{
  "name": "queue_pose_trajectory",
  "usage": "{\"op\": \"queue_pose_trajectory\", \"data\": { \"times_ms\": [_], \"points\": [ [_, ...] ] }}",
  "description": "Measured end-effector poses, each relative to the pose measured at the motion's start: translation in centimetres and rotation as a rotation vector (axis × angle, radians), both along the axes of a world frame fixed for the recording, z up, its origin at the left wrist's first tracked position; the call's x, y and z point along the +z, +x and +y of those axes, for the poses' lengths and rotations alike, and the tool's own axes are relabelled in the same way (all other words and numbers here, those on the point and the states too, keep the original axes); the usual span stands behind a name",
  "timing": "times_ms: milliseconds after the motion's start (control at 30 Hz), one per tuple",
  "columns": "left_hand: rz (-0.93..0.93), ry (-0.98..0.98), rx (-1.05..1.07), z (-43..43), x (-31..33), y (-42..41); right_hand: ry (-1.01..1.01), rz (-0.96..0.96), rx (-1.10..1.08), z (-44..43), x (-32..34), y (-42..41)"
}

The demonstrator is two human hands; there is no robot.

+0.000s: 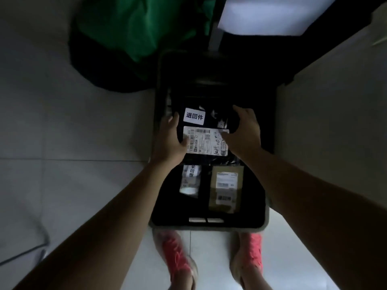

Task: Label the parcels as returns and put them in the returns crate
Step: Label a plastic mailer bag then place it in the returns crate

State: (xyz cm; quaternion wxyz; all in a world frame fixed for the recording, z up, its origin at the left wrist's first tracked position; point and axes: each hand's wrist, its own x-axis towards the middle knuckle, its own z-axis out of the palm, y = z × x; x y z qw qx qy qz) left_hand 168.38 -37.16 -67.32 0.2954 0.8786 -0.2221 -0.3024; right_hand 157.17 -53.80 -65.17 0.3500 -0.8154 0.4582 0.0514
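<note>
While my left hand (170,139) and right hand (244,130) both grip the dark parcel (206,141), its returns label (194,116) up, by its sides over the far half of the returns crate (209,228), I'd lower it flat; keep off the brown parcel (226,191); loosen both grips together.

Dim pale tiled floor (69,155), perhaps a green bag (134,28) behind.

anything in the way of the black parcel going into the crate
Nothing visible. The left hand and right hand hold the black parcel over the far half of the crate; the small parcel and brown parcel lie nearer. Beneath it is hidden.
</note>
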Motion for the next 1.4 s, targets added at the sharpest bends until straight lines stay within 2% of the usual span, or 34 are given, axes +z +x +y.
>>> {"op": "queue_pose_trajectory", "data": {
  "times_ms": [200,333,467,600,700,767,867,1033,1233,1400],
  "points": [
    [-0.014,0.06,0.01,-3.6,-12.0,1.6,-0.061,0.049,0.038,-1.5,-12.9,2.6],
    [-0.013,0.102,0.023,-4.4,-17.2,0.9,-0.083,0.102,0.08,-2.5,-18.0,2.3],
    [-0.1,0.153,0.004,-3.8,-19.6,0.3,-0.093,0.157,0.148,-2.5,-20.6,1.2],
    [-0.183,0.234,-0.08,-2.3,-18.4,0.2,-0.155,0.251,0.207,-2.5,-18.3,0.4],
    [-0.238,0.381,-0.235,-1.4,-13.3,-1.9,-0.214,0.434,0.349,-2.6,-13.0,-0.4],
    [-0.318,0.449,-0.329,-1.3,-8.6,-2.9,-0.228,0.462,0.402,-2.3,-8.3,-0.7],
    [-0.326,0.465,-0.344,-1.9,-0.8,-2.2,-0.203,0.478,0.44,-1.8,-0.8,-0.9],
    [-0.389,0.37,-0.499,-2.7,15.6,-0.9,-0.161,0.447,0.446,-0.6,13.7,-0.6],
    [-0.576,0.48,-0.527,-0.3,35.8,-2.9,-0.235,0.354,0.495,0.6,32.0,-1.7],
    [-0.703,0.497,-0.481,1.2,51.5,-6.7,-0.338,0.283,0.518,1.6,46.9,-5.4]
  ]
}}
